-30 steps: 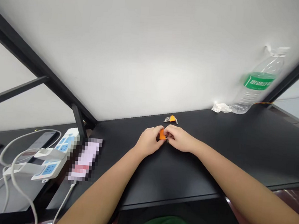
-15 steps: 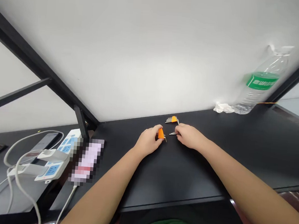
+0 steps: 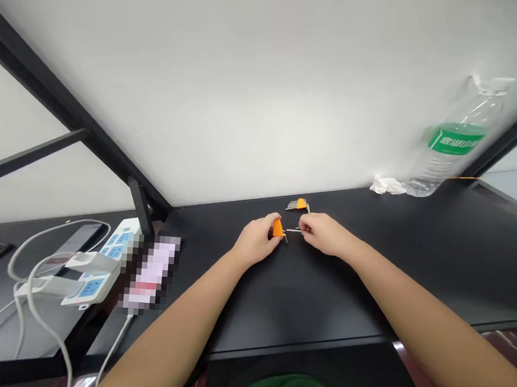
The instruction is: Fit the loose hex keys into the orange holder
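My left hand [image 3: 257, 238] is closed on an orange hex key holder [image 3: 278, 228], which has a short bent key sticking out of its right side. Facing it, my right hand [image 3: 320, 231] pinches a thin silver hex key [image 3: 293, 230] whose free end points left at the holder, close to it. Whether the tip touches the holder I cannot tell. Just behind my hands, a second orange holder [image 3: 301, 204] filled with several silver keys lies on the black table [image 3: 303, 304].
A large clear bottle [image 3: 453, 143] with a green label leans by the wall, crumpled white tissue [image 3: 387, 185] beside it. At left are a white power strip [image 3: 110, 259] with plugs and cables, a blurred-out phone-like object [image 3: 151, 271], and a black metal frame [image 3: 84, 135].
My right hand has moved slightly left, bringing the hex key nearer the orange holder, and more of the key shows. My left hand stays nearly in place.
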Demonstrator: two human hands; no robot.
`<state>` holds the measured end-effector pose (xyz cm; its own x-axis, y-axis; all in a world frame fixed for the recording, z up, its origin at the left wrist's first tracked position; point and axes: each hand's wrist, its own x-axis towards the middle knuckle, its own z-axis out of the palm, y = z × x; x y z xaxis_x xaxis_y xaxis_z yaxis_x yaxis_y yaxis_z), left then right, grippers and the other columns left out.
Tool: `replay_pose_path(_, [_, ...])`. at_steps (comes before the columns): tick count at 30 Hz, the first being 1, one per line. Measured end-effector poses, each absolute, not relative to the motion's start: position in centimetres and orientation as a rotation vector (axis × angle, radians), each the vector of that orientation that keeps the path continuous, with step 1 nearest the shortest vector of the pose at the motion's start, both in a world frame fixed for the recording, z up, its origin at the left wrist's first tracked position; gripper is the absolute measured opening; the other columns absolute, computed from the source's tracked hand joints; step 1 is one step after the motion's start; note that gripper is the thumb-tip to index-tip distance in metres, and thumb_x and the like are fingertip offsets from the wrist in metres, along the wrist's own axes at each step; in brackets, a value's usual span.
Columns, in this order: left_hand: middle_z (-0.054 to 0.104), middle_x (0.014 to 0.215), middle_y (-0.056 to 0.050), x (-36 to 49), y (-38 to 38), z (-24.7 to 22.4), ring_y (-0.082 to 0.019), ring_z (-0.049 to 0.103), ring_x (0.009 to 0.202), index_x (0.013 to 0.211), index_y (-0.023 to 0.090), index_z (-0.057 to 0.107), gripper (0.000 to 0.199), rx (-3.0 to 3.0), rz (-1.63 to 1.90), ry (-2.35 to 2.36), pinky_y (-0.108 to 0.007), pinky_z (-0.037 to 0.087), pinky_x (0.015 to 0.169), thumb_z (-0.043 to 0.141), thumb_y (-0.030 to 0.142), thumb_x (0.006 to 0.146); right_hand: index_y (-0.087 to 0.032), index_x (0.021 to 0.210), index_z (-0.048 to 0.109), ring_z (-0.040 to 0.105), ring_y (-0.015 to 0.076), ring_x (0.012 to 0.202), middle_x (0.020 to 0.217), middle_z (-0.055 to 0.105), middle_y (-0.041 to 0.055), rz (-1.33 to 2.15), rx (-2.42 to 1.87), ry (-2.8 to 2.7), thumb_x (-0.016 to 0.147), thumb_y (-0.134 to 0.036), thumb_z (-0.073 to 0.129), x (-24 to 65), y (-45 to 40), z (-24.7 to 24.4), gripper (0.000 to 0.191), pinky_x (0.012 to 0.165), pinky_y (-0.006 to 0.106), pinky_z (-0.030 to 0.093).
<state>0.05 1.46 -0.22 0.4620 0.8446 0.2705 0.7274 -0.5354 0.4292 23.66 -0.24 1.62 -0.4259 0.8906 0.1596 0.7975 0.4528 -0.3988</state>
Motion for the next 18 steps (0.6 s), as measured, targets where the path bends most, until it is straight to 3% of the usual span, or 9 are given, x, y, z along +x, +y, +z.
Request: replay_pose_path(18, [0.072,0.097,-0.001,0.28,1.03,0.09,-0.020,0.070,0.089,0.128,0.026,0.056,0.047,2.477,0.671,1.325,-0.032,0.055,0.083,0.069,0.028,0.083,-0.018,0.088,0.069,0.059,0.0157,0.085,0.093,0.064,0.0063,0.233,-1.133,-2.308,0.095,-0.015,0.053,23.59,-0.12,1.12,0.018,0.078,0.029,0.046])
